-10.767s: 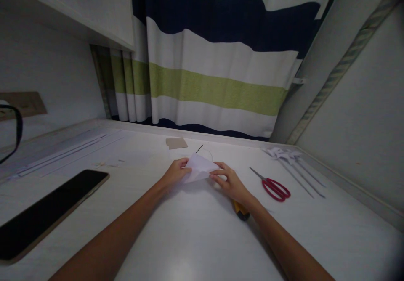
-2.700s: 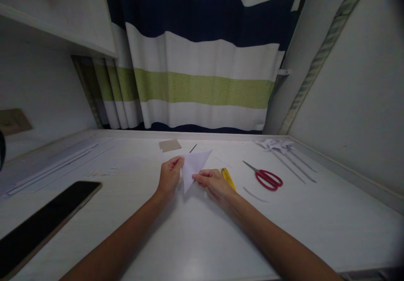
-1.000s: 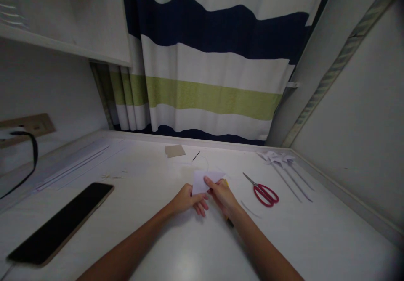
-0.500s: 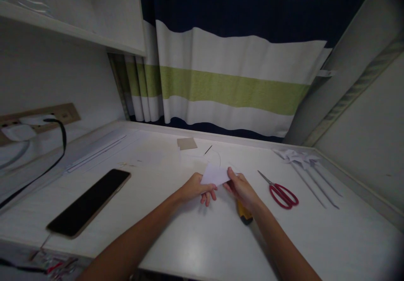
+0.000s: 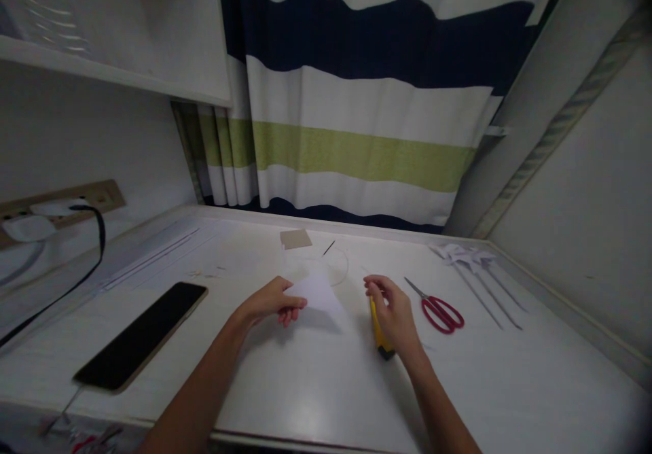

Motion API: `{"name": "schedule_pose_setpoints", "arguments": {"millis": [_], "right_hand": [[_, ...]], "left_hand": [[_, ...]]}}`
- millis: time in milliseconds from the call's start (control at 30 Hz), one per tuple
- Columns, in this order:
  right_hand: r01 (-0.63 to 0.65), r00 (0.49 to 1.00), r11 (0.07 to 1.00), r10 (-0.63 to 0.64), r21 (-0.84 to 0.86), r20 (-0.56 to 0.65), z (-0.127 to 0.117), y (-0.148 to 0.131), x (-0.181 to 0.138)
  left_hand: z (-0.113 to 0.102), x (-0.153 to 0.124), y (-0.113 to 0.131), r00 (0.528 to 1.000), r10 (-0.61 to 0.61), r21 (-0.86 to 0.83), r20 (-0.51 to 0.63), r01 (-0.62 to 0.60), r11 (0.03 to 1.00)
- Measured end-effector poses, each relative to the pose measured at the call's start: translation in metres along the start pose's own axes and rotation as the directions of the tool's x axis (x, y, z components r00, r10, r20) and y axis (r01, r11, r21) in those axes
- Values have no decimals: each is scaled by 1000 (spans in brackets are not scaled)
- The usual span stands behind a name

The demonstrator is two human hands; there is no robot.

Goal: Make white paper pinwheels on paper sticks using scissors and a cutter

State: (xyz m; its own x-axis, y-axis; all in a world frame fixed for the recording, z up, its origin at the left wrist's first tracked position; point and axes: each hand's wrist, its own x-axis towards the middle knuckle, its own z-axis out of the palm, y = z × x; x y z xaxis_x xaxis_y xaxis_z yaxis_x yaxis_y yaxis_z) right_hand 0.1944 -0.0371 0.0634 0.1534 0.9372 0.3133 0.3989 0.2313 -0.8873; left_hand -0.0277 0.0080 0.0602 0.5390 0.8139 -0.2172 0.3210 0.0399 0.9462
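Note:
My left hand (image 5: 275,300) pinches a small sheet of white paper (image 5: 318,291) between thumb and fingers, a little above the white table. My right hand (image 5: 392,308) is off the paper, its fingers curved and apart with nothing seen between them. Beneath and beside it lies a yellow utility knife (image 5: 379,328) with a dark end, partly covered by the hand. Whether the hand touches the knife is hard to make out. To its right rest scissors (image 5: 442,312) with red handles. Beyond the paper are a thin dark pointed stick (image 5: 329,247) and a loop of thin pale thread (image 5: 346,264).
A black phone (image 5: 142,335) lies on the left, with papers (image 5: 153,253) behind it. White folded paper pinwheels (image 5: 466,255) on sticks lie at the right. A square of grey card (image 5: 296,238) is near the back edge, before a striped curtain (image 5: 356,148).
My right hand has let go of the white paper and moved apart from it, over the utility knife. My left hand has drawn the paper to the left. The view has shifted slightly.

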Motion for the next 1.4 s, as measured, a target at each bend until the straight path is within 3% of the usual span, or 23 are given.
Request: {"name": "schedule_pose_setpoints", "arguments": {"millis": [33,100,200,333,433,467,533,633,800,900,1000,1167,1333,1400], "right_hand": [[124,990,989,-129,-80,-59,2,-7,-11],[270,962,942,-256,-199,95,10,-15,-36],[318,917,880,-190,-353,352,31,-9,-68],[322,869,811,-47,-489,493,50,13,-87],[350,869,774,-58,-528,491,52,20,-88],[362,869,762,-67,-537,490,52,21,-88],[392,866,737,-92,-551,492,51,23,-88],[440,855,689,-127,-575,502,52,28,-89],[475,845,635,-137,-610,516,52,32,-90],[423,878,626,-105,-655,468,47,29,-92],[372,909,602,-85,-706,407,40,28,-95],[325,933,567,-60,-757,355,30,33,-100],[296,952,545,-97,-784,292,38,36,-104],[278,959,527,-110,-803,260,42,37,-105]], "left_hand": [[7,-1,-2,1000,-9,38,9,9,999],[21,0,-7,1000,-22,124,12,20,992],[35,5,-15,999,-5,278,-35,15,960],[46,1,-20,975,89,475,-204,19,880],[62,-13,-19,911,231,620,-343,35,784],[69,-19,-19,885,313,703,-345,23,710],[84,-28,-21,891,399,822,-218,-53,567],[104,-37,-30,926,375,873,-47,-145,465],[108,-42,-48,929,357,925,-94,-51,376],[96,-45,-54,924,353,947,-149,30,319],[84,-49,-56,908,358,953,-217,117,279],[80,-55,-51,909,353,959,-222,139,246],[98,-47,-32,874,379,934,-303,193,301],[112,-37,-22,846,447,932,-290,145,331]]}}
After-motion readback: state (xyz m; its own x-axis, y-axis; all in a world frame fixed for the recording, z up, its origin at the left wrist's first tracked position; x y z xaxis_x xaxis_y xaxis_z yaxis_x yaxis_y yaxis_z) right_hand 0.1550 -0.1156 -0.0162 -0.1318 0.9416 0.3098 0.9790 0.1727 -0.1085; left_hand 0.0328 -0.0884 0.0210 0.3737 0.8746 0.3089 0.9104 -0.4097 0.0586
